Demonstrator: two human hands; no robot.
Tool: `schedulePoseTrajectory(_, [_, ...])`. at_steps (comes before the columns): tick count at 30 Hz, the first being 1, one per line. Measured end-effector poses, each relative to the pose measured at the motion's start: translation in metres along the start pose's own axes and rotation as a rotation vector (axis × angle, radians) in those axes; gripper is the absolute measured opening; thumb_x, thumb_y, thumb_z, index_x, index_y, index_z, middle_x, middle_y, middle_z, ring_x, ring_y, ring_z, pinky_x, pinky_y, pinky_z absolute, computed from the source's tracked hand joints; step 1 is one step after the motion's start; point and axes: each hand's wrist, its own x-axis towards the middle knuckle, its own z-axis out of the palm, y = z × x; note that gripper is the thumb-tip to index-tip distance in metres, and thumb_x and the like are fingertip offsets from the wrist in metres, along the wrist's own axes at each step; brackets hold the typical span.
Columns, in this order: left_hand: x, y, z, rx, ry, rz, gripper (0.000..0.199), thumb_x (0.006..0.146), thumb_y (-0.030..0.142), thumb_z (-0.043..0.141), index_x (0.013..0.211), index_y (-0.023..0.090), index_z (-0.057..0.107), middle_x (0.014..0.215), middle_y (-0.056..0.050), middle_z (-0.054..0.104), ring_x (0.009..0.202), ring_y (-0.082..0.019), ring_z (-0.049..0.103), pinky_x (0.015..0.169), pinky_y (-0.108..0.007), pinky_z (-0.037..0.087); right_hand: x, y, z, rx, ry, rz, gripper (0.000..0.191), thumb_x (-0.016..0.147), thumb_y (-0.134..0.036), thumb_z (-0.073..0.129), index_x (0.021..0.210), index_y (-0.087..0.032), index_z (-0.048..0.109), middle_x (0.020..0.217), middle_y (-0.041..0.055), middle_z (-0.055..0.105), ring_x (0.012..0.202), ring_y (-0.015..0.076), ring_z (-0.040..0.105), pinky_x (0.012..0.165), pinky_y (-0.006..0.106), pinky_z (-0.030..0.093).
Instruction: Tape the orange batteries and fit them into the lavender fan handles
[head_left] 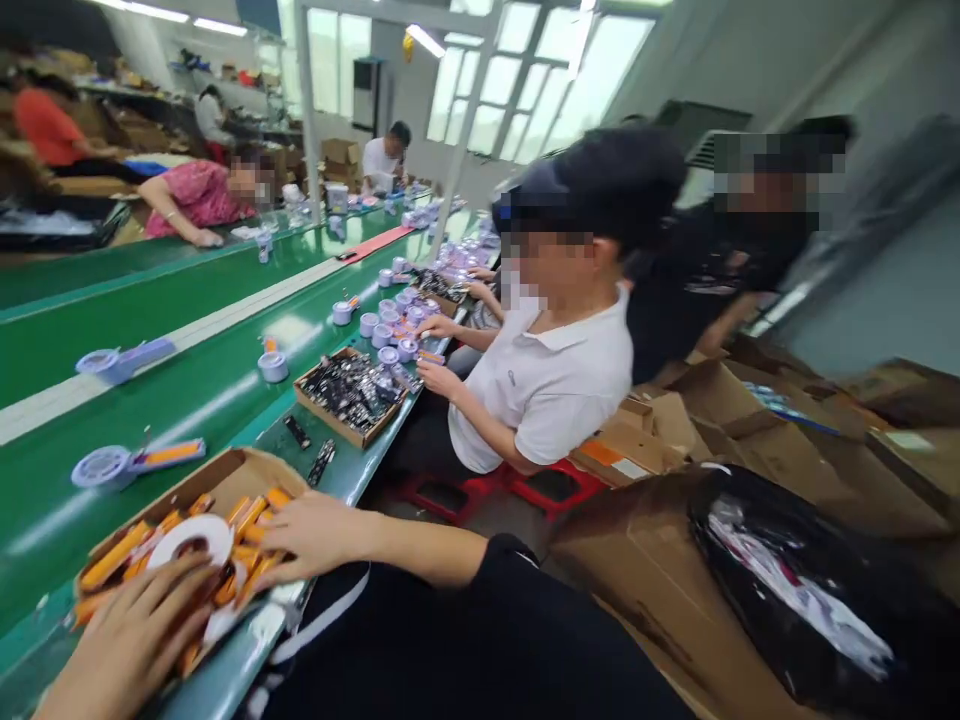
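Observation:
A cardboard box [225, 465] holding several orange cylinders that look like battery cells [116, 557] stands on the bench edge before me. On top of them lies a white ring like a roll of tape [217, 535]. My left hand [139, 625] reaches over the near left side, fingers stretched out and fingertips at the ring's centre; whether they touch it I cannot tell. From the right, my right hand [311, 535] lies on the cells and box rim with its fingers apart. Beyond the box sits a purple handheld fan body [105, 467] with an orange cell in its handle.
A tray of black circuit boards [349, 400] stands farther along, with two loose boards [321, 462] nearby. Purple fan parts [274, 367] dot the green conveyor [247, 410]. A co-worker in a white shirt [555, 370] sits at right, near cartons [637, 530] and a black bag [795, 590].

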Motion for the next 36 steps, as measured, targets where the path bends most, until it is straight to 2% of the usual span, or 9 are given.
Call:
schedulePoseTrajectory(3, [0.013, 0.015, -0.013, 0.007, 0.023, -0.104, 0.038, 0.093, 0.028, 0.058, 0.121, 0.035, 0.082, 0.13, -0.008, 0.082, 0.115, -0.033, 0.078, 0.102, -0.048, 0.063, -0.021, -0.006, 0.02, -0.016, 0.013, 0.024, 0.035, 0.107, -0.054, 0.068, 0.106, -0.02, 0.076, 0.115, 0.0099, 0.081, 0.107, 0.0249, 0.073, 0.082, 0.035, 0.049])
schedulePoseTrajectory(7, [0.026, 0.024, -0.036, 0.05, -0.152, -0.216, 0.028, 0.103, 0.038, 0.062, 0.12, 0.022, 0.077, 0.131, -0.013, 0.08, 0.132, -0.038, 0.069, 0.119, -0.057, 0.055, -0.029, -0.002, 0.036, 0.167, 0.054, 0.073, 0.017, 0.108, -0.034, 0.07, 0.109, -0.02, 0.08, 0.112, 0.0098, 0.081, 0.111, 0.0256, 0.073, 0.096, 0.039, 0.048])
schedulePoseTrajectory(12, [0.024, 0.056, -0.068, 0.02, -0.121, -0.296, 0.021, 0.107, 0.037, 0.064, 0.117, 0.021, 0.072, 0.125, -0.011, 0.079, 0.139, -0.038, 0.065, 0.129, -0.061, 0.047, -0.032, -0.016, 0.032, 0.419, 0.204, 0.163, 0.048, 0.096, -0.059, 0.082, 0.122, -0.02, 0.077, 0.121, 0.0131, 0.082, 0.12, 0.0319, 0.072, 0.107, 0.045, 0.048])
schedulePoseTrajectory(15, [0.015, 0.067, -0.08, -0.015, -0.067, -0.317, 0.019, 0.105, 0.036, 0.065, 0.121, 0.028, 0.071, 0.129, -0.007, 0.078, 0.144, -0.037, 0.061, 0.135, -0.063, 0.039, -0.027, -0.035, 0.026, 0.579, 0.152, 0.099, 0.037, 0.103, -0.058, 0.073, 0.105, -0.022, 0.079, 0.102, 0.0081, 0.084, 0.1, 0.026, 0.076, 0.1, 0.04, 0.051])
schedulePoseTrajectory(20, [-0.017, 0.055, -0.085, 0.041, 0.111, -0.443, 0.035, 0.098, 0.017, 0.066, 0.132, 0.025, 0.069, 0.134, -0.012, 0.077, 0.132, -0.037, 0.069, 0.133, -0.074, 0.035, -0.016, -0.049, 0.02, 0.763, -0.101, -0.309, 0.034, 0.111, -0.04, 0.058, 0.089, -0.024, 0.078, 0.086, 0.0039, 0.081, 0.08, 0.0185, 0.073, 0.083, 0.031, 0.054])
schedulePoseTrajectory(26, [-0.04, 0.067, -0.085, 0.101, 0.248, -0.384, 0.045, 0.091, 0.003, 0.071, 0.13, 0.024, 0.073, 0.125, -0.01, 0.079, 0.158, -0.042, 0.044, 0.118, -0.062, 0.058, 0.003, -0.046, 0.018, 0.905, 0.036, 0.175, 0.049, 0.092, -0.062, 0.083, 0.114, -0.019, 0.071, 0.07, -0.0044, 0.068, 0.062, 0.0141, 0.062, 0.064, 0.024, 0.047])
schedulePoseTrajectory(31, [-0.048, 0.076, -0.087, 0.114, 0.321, -0.394, 0.05, 0.089, 0.001, 0.073, 0.132, 0.027, 0.074, 0.123, -0.009, 0.079, 0.162, -0.042, 0.036, 0.113, -0.058, 0.063, 0.006, -0.05, 0.018, 1.069, 0.112, 0.082, 0.052, 0.098, -0.071, 0.07, 0.087, -0.02, 0.071, 0.061, -0.0031, 0.061, 0.054, 0.0116, 0.05, 0.055, 0.025, 0.039])
schedulePoseTrajectory(34, [-0.054, 0.076, -0.085, 0.101, 0.325, -0.413, 0.051, 0.088, 0.001, 0.074, 0.132, 0.028, 0.074, 0.123, -0.009, 0.079, 0.16, -0.041, 0.039, 0.113, -0.059, 0.063, 0.003, -0.048, 0.018, 1.076, 0.229, 0.16, 0.053, 0.089, -0.073, 0.08, 0.098, -0.021, 0.072, 0.062, -0.0061, 0.056, 0.053, 0.0107, 0.043, 0.052, 0.024, 0.035])
schedulePoseTrajectory(36, [-0.055, 0.076, -0.082, 0.064, 0.314, -0.404, 0.049, 0.088, 0.002, 0.074, 0.13, 0.028, 0.075, 0.122, -0.008, 0.079, 0.159, -0.041, 0.041, 0.109, -0.057, 0.064, 0.003, -0.048, 0.018, 0.953, 0.12, 0.088, 0.043, 0.093, -0.063, 0.081, 0.102, -0.022, 0.075, 0.063, -0.0058, 0.059, 0.056, 0.0112, 0.048, 0.057, 0.024, 0.038])
